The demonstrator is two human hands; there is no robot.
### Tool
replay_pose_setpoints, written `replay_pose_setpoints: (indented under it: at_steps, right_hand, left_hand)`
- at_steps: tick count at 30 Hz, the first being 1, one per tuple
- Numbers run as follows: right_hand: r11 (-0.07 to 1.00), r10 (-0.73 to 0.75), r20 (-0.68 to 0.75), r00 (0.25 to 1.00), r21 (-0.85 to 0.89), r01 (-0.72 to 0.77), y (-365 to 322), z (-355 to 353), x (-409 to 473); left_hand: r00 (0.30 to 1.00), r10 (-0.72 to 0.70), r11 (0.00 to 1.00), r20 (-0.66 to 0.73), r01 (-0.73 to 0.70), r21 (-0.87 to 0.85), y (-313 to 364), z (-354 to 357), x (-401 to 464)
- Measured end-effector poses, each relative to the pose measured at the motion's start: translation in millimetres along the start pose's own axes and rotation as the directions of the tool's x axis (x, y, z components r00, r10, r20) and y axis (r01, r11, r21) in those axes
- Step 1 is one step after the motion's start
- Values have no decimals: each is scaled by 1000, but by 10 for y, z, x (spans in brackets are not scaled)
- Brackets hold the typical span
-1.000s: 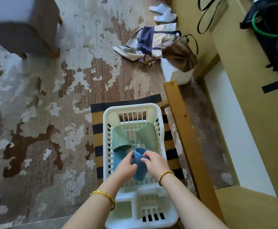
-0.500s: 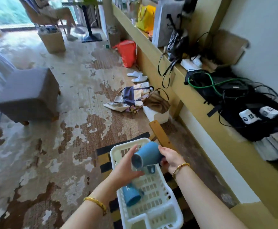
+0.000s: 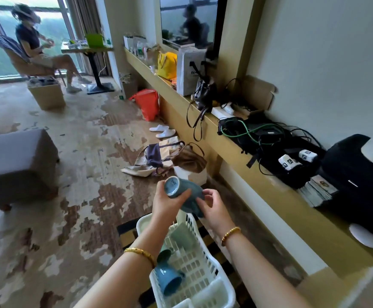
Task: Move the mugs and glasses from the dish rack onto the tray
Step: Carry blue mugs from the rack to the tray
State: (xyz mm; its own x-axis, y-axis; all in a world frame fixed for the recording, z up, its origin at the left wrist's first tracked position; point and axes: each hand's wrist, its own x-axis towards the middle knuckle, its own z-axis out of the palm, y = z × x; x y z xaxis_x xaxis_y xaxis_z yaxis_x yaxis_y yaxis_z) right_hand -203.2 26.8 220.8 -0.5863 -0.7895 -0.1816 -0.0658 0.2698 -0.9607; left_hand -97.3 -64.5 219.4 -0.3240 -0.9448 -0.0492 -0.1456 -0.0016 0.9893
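Both hands hold a blue mug in the air above the far end of the white dish rack. The mug lies tilted with its base toward the upper left. My left hand grips it near the base, and my right hand holds its lower right side. Inside the rack lie a second blue mug on its side, a pale green mug, and a teal one partly hidden by my left wrist. No tray is in view.
A long yellow shelf runs along the right wall, loaded with black bags, cables and a white plate. Bags and slippers lie on the carpet ahead. A grey stool stands left. A person sits at a small table far back.
The blue mug has been lifted out of the rack and raised well above it with both hands. My view has swung up from the rack toward the room and shelf.
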Motion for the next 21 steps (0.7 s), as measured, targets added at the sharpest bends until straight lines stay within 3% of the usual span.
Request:
replay_pose_setpoints:
  at_steps: [3,7,10,13,16,21]
  right_hand:
    - [985,-114,-15,993,-135,111,11,-93,-193]
    - [887,-297,-57,953,-387,253,13,-341,-351]
    - [859,-338,-131,932,-448,248,25,-546,-430]
    - [925,-258,-222,940,-339,174,52,-801,-509]
    - [987,-138,-289,947,-121,107,100,-1148,-633]
    - [997,-59,-352,934,35,76,323,-1946,-1080]
  left_hand:
    - [997,-49,996,-58,45,-78,74,149,7]
    - [991,-110,990,-75,102,-97,196,414,-103]
    - [993,-109,985,-33,104,-140,313,649,-249]
    - [997,-61,986,56,69,-149,450,903,-389]
    - [973,98,993,211,-83,-80,561,1186,-561]
    - [805,227,972,549,-222,-76,677,1784,-1011]
